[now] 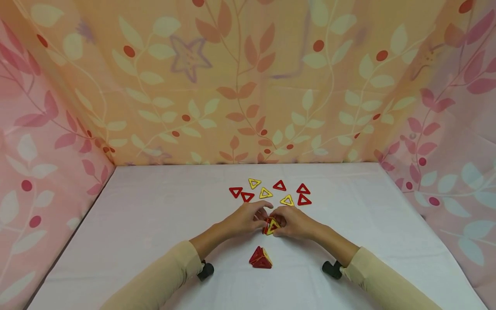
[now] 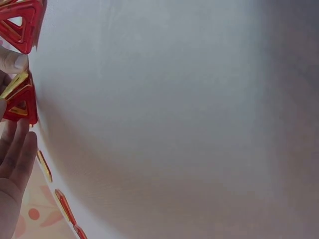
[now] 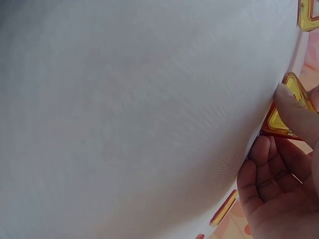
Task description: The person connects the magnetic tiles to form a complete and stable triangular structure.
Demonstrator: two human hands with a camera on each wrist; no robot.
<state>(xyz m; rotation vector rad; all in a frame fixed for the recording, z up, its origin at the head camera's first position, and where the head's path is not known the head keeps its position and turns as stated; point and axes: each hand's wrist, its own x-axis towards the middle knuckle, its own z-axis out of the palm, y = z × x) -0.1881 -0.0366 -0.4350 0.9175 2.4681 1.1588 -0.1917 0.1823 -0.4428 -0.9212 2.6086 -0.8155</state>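
Right hand (image 1: 293,221): thumb and fingers bent, pinching the red-and-yellow piece, thumb on a yellow face.
Left hand (image 1: 248,218): part-curled, thumb and fingertips at the piece's red side, holding it from the left.
Red-and-yellow piece (image 1: 273,226): between both hands, at the fingertips; gap to tabletop, cannot tell.
Finished-looking pyramid (image 1: 260,259): red with a yellow side, standing on the tabletop (image 1: 155,215), nearer the person than the hands.
Yellow triangles (image 1: 265,193): three, flat, just beyond the hands.
Red triangles (image 1: 303,189): five, flat, to left and right among the yellow ones.
Backdrop (image 1: 232,107): leaf-print cloth, behind the tabletop.
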